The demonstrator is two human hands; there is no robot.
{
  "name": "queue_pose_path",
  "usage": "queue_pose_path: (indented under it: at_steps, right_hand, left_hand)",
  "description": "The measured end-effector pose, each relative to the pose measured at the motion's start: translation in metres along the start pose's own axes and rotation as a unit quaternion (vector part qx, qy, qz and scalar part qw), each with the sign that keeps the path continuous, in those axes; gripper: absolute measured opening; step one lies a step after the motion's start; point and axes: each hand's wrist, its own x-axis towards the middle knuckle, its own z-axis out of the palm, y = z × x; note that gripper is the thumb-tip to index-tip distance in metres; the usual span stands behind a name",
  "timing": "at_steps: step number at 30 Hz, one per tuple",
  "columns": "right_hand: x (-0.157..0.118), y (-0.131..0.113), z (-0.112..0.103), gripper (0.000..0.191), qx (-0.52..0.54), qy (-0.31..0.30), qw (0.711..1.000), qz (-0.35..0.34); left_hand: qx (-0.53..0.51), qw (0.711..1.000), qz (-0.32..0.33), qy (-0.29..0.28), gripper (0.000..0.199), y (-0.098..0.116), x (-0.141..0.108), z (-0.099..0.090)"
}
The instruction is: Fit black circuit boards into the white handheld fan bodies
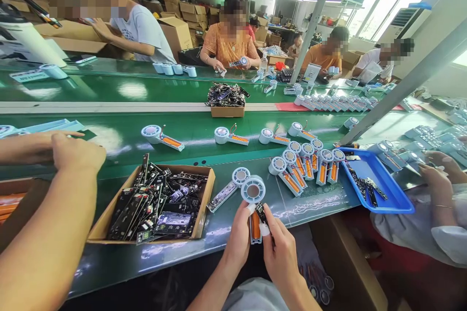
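My left hand (239, 233) is closed around a light-blue handheld fan (253, 189), its round head upward and its handle toward me. An orange battery (255, 228) shows in the open handle. My right hand (279, 240) pinches a narrow black circuit board (261, 214) against the handle's right side. White coverings show on some fingertips. Just behind lies another fan (241, 175) with a board along its handle. To the left, a cardboard box (208, 204) holds a heap of black circuit boards (156, 204).
Several fans with orange batteries (288, 175) cluster at the right; others lie on the green conveyor (193, 131). A blue tray (397, 204) holds boards. A co-worker's arms (73, 194) reach in from the left, another's hands (438, 175) from the right. A metal post (379, 102) slants across.
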Motion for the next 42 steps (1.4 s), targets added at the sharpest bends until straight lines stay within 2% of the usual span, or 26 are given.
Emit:
queue_pose_path:
  at_steps: [2,6,10,14,16,18,19,20,22,23,25,27,29,31,35,38,40,42]
  right_hand:
    - [0.005,-0.003,0.002,0.051,-0.041,0.0,0.999,0.018]
    - [0.013,-0.008,0.008,0.055,-0.154,-0.051,0.987,0.023]
    - [0.015,-0.008,0.01,0.069,-0.254,-0.109,0.961,0.018]
    - [0.018,-0.001,0.012,0.077,-0.235,-0.083,0.968,-0.04]
    - [0.019,0.006,0.013,0.076,-0.196,-0.07,0.977,-0.055]
    - [0.019,0.013,0.012,0.075,-0.173,-0.062,0.982,-0.042]
    - [0.018,0.016,0.011,0.075,-0.17,-0.058,0.983,-0.026]
    - [0.018,0.019,0.009,0.075,-0.173,-0.058,0.983,-0.01]
    - [0.019,0.023,0.005,0.075,-0.188,-0.075,0.979,0.015]
    - [0.021,0.024,0.004,0.074,-0.202,-0.091,0.975,0.019]
    - [0.026,0.021,0.003,0.068,-0.231,-0.125,0.965,0.014]
    - [0.034,0.014,0.004,0.058,-0.251,-0.144,0.957,-0.007]
    - [0.044,0.002,0.008,0.043,-0.255,-0.152,0.955,-0.023]
    - [0.055,-0.011,0.013,0.03,-0.252,-0.154,0.955,-0.019]
    - [0.073,-0.032,0.03,0.038,-0.256,-0.159,0.953,0.033]
    - [0.081,-0.038,0.05,0.032,-0.282,-0.153,0.942,0.1]
    - [0.083,-0.036,0.065,0.031,-0.305,-0.135,0.934,0.13]
    - [0.085,-0.031,0.075,0.034,-0.32,-0.116,0.931,0.133]
  left_hand:
    - [0.02,1.0,0.022,-0.007,0.04,-0.006,-0.001,0.0]
    - [0.137,0.986,0.086,0.049,0.043,-0.019,-0.001,-0.003]
    - [0.16,0.984,0.062,0.058,0.045,-0.021,0.003,-0.005]
    - [0.184,0.981,0.051,0.045,0.041,-0.012,0.005,-0.003]
    - [0.232,0.97,0.069,0.003,0.037,-0.001,0.006,-0.004]
    - [0.315,0.941,0.112,-0.047,0.032,0.014,0.007,-0.009]
    - [0.363,0.918,0.154,-0.05,0.03,0.022,0.008,-0.013]
    - [0.41,0.888,0.206,-0.031,0.028,0.03,0.01,-0.018]
    - [0.488,0.815,0.308,0.059,0.025,0.042,0.015,-0.028]
    - [0.522,0.778,0.335,0.1,0.024,0.045,0.018,-0.033]
    - [0.594,0.722,0.33,0.129,0.022,0.047,0.023,-0.039]
    - [0.646,0.7,0.285,0.106,0.025,0.043,0.025,-0.042]
    - [0.656,0.706,0.255,0.079,0.029,0.037,0.025,-0.041]
    - [0.629,0.732,0.254,0.065,0.034,0.033,0.024,-0.041]
    - [0.545,0.801,0.245,0.035,0.046,0.035,0.025,-0.044]
    - [0.487,0.846,0.218,0.011,0.05,0.035,0.03,-0.048]
    - [0.448,0.867,0.218,0.02,0.049,0.03,0.035,-0.052]
    - [0.413,0.877,0.241,0.055,0.048,0.019,0.04,-0.058]
